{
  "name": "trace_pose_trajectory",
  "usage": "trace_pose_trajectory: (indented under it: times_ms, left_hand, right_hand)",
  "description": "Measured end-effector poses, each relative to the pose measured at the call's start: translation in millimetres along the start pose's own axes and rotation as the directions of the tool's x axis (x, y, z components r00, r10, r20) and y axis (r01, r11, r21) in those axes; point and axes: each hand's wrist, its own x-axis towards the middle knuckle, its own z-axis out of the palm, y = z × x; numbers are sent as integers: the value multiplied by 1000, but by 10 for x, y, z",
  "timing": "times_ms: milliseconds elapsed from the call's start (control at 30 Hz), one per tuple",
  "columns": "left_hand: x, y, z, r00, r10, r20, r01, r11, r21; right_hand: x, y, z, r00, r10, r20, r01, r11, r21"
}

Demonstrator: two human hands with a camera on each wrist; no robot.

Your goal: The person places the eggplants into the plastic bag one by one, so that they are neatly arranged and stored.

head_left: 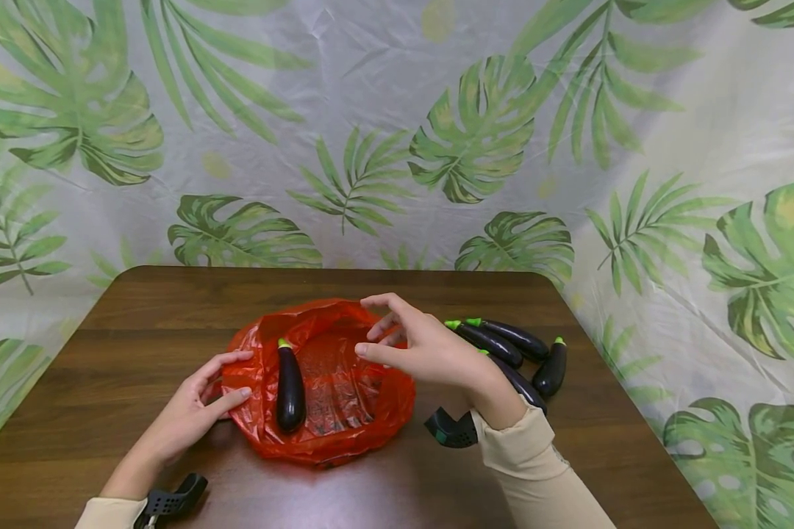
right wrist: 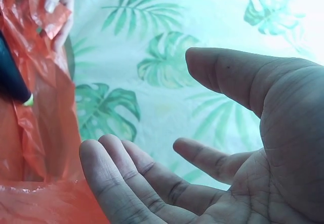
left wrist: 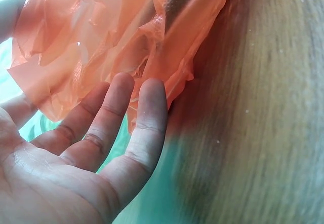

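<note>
Bag (head_left: 344, 444) holds one eggplant (head_left: 291, 393) at nine o'clock; four others (head_left: 552, 367) lie outside at three. Bracing the bag wide with the left hand (head_left: 187, 411), grip spread against its edge, should help; right hand (head_left: 433, 354) hovers at two, grip spread, empty. Wood-grain bench (head_left: 115, 382); leaf-print curtain (head_left: 370, 81) at twelve.

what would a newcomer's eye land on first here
Probably the bright red plastic bag on the brown wooden table, one long blackish eggplant lying in its left part. Next, the bare right hand by the bag's right rim, then the cluster of glossy dark eggplants at the table's right.
</note>
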Motion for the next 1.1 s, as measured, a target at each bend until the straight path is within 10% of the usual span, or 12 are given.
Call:
trace_pose_trajectory:
  times_ms: [1100]
  left_hand:
    - [2,19,-1,1000,18,11,-17,1000,-25]
  right_hand:
    - [-453,730,-336,990,115,-81,-104,985,136]
